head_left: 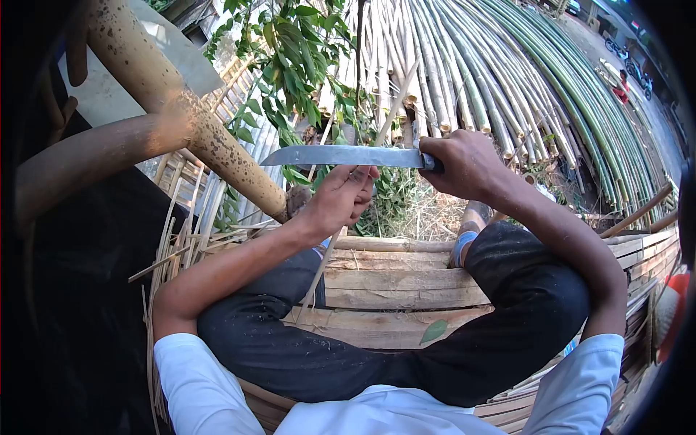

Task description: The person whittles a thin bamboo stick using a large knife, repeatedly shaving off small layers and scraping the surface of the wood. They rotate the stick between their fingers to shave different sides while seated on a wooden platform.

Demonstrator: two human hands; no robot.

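My right hand (467, 165) is wrapped round the dark handle of a long knife (341, 156). Its blade points left, level in front of me, and crosses a thin bamboo strip (320, 273). Just under the blade, my left hand (341, 199) has its fingers closed round that strip. The strip slants from beyond the blade down past my left hand to the bench between my legs. Part of it is hidden behind the fingers.
I sit cross-legged on a split-bamboo bench (406, 286) with a green leaf (434, 331) on it. A thick spotted bamboo post (217, 148) slants at the left. Leafy branches (293, 61) hang ahead. Long bamboo poles (500, 80) lie stacked beyond; a person (621, 87) is far right.
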